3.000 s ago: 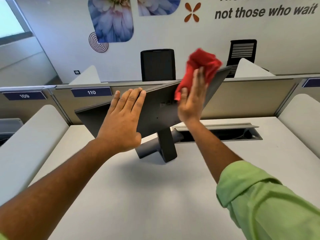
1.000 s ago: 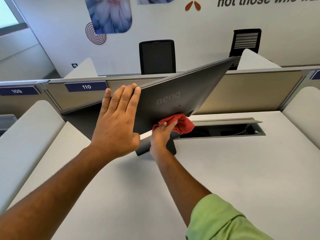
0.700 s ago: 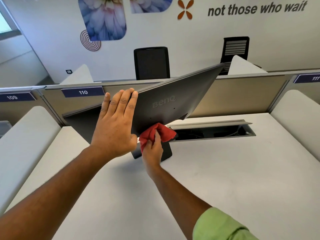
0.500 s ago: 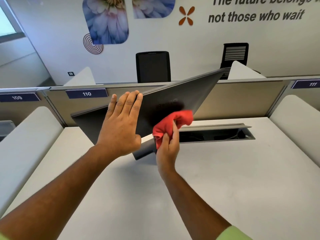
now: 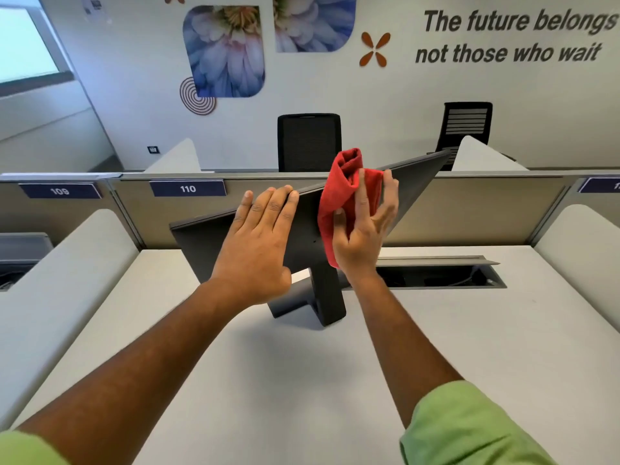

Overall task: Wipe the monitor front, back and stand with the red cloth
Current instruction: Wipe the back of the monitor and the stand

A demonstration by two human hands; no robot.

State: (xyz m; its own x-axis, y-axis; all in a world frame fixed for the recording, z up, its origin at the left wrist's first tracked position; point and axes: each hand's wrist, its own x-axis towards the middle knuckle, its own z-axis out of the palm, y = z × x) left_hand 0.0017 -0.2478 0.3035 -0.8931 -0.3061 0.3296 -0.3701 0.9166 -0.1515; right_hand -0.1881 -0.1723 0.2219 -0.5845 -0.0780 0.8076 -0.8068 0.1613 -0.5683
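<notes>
Both hands are on the back of the monitor (image 5: 302,229), as far as I can see from the head camera. Left hand (image 5: 258,243) lies flat against the dark rear panel, fingers straight and close together, their tips reaching the panel's upper edge; it holds nothing. Right hand (image 5: 364,226) presses the red cloth (image 5: 339,196) against the panel just right of the left hand, fingers spread over the bunched fabric and thumb against its near side, so the cloth sits between palm and monitor. A rolled end of the cloth sticks up above the monitor's top edge, and a lower corner hangs beside my right wrist. I see the monitor tilted sharply, its right end raised toward the far partition and its left end low, with the back facing me. It stands on its dark stand (image 5: 322,297), whose upright and foot rest on the white table (image 5: 302,380) just below my hands. To the right of the stand, an open cable tray (image 5: 436,273) is set into the table. Beyond the partition I see two black chairs (image 5: 308,142) against a wall with flower pictures and lettering.
</notes>
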